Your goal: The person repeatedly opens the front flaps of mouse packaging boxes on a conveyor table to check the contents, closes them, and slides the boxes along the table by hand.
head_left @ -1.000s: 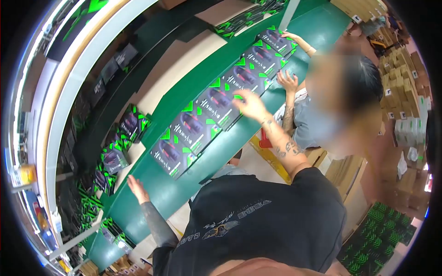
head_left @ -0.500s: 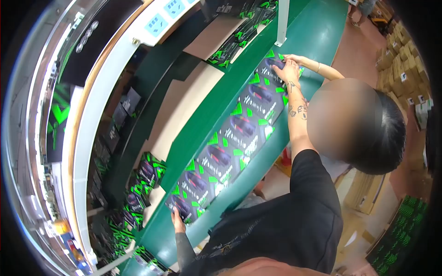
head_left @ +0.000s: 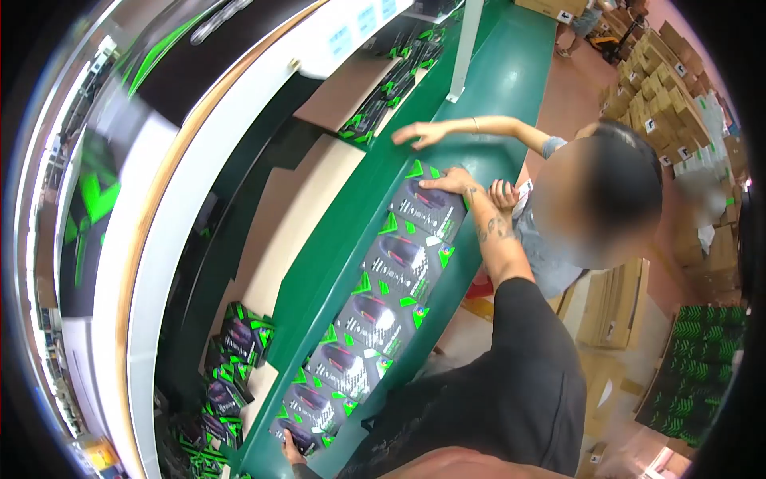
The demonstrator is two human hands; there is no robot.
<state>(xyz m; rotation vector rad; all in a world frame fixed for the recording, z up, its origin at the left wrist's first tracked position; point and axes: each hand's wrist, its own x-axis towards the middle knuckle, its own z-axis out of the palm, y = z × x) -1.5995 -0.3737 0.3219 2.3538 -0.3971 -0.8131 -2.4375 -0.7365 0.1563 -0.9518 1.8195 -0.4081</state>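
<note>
The right arm point(head_left: 515, 275) is stretched forward and away from the torso, its upper part covered by a black sleeve point(head_left: 531, 327). The tattooed right forearm point(head_left: 493, 231) is angled up and to the left in the view, and the right hand point(head_left: 456, 182) is held palm down, with the thumb point(head_left: 431, 184) spread sideways from the fingers point(head_left: 452, 171). The left hand point(head_left: 291, 450) is held low, near the bottom edge, with one digit point(head_left: 287, 437) pointed upward; its other fingers cannot be made out clearly. Only a short, dark stretch of the left forearm point(head_left: 304, 471) is shown. The two hands are held well apart.
</note>
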